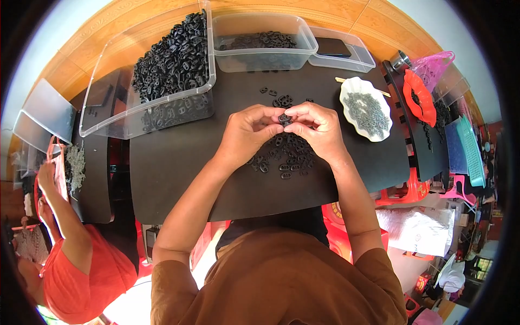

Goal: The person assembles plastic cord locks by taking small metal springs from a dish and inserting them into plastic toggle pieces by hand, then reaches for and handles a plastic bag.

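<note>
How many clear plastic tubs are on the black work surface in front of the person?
3: a large tilted tub of black parts at far left, a middle tub with few parts, and a shallow tub at right. Others beyond may be hidden.

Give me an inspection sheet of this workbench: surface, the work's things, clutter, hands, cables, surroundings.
Surface: black mat over the table, mostly bare at its near edge.
Job's things: small black plastic piece pinched between both hands; loose pile of black pieces beneath them.
Clutter: tilted clear bin of black pieces; clear tub with a few pieces; white scalloped dish of small grey parts; red ring tray.
Hands: left hand and right hand meet fingertip to fingertip over the pile.
Cables: nothing seen.
Surroundings: a co-worker's orange sleeve at left; pink basket at right.
</note>
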`<state>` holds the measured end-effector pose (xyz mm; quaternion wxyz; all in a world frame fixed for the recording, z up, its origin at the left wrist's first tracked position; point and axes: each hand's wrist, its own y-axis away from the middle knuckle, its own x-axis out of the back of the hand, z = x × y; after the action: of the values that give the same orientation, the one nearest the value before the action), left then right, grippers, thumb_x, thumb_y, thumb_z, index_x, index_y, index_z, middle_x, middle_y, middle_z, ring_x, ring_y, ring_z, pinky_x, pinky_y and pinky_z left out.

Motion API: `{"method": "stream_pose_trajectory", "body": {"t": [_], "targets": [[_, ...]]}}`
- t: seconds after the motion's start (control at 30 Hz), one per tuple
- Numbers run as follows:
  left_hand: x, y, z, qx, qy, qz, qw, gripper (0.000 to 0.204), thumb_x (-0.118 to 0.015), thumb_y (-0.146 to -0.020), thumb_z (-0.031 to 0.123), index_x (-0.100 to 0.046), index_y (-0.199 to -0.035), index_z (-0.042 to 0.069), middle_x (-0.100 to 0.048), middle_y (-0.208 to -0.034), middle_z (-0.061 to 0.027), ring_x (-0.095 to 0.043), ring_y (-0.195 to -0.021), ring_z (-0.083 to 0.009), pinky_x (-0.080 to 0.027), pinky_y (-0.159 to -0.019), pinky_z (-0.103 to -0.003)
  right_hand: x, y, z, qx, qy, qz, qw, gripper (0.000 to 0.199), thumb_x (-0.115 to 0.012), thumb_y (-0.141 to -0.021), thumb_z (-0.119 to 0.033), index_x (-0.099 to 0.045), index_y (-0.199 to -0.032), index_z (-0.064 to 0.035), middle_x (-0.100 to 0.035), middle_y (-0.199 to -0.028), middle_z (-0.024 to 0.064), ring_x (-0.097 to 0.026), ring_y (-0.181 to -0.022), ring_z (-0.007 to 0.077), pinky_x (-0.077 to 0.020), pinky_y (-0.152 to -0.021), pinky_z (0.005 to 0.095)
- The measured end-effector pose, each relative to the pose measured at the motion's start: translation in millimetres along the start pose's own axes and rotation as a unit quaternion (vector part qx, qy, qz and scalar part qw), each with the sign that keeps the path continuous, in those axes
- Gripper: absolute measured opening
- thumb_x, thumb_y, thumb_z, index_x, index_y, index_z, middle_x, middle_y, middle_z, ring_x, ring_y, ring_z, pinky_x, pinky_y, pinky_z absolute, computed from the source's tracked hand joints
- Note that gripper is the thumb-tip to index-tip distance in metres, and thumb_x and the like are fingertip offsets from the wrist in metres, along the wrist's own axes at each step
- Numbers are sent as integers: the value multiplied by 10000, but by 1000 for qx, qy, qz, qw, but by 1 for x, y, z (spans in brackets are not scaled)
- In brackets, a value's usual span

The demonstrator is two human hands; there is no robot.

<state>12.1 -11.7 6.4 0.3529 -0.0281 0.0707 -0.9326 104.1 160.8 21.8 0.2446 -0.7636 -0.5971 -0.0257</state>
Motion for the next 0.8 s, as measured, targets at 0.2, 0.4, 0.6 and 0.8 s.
{"method": "stream_pose_trajectory", "body": {"t": [0.2,0.4,0.6,0.8], "targets": [[0,1,2,-6,-5,0,1000,297,-668,-836,-33,-658,-1130,16,-584,-993,-23,-596,-904,-93,-512,-824,-222,-1,1,-1,0,-5,-2,1000,237,-722,-748,74,-646,-964,15,-670,-860,57,-672,-769,101,-533,-666,212],[-4,1,2,-6,-20,20,1000,262,-657,-855,-11,-667,-1116,16,-597,-964,-19,-591,-872,-79,-501,-788,-215,-1,0,2,0,20,-4,1000,227,-716,-752,79,-644,-958,18,-670,-874,55,-671,-791,100,-539,-677,217],[-5,2,2,-18,-29,18,999,255,-652,-857,-13,-672,-1109,18,-602,-955,-20,-588,-858,-73,-497,-773,-212,0,1,6,18,19,-2,1000,228,-709,-742,102,-645,-943,17,-662,-872,55,-668,-789,108,-548,-689,231],[-5,3,8,-25,-55,18,998,263,-657,-847,-21,-674,-1106,21,-606,-954,-23,-591,-839,-70,-501,-744,-204,-1,-3,2,78,12,0,997,201,-757,-721,35,-630,-873,2,-665,-875,78,-655,-769,130,-536,-665,253]]}}
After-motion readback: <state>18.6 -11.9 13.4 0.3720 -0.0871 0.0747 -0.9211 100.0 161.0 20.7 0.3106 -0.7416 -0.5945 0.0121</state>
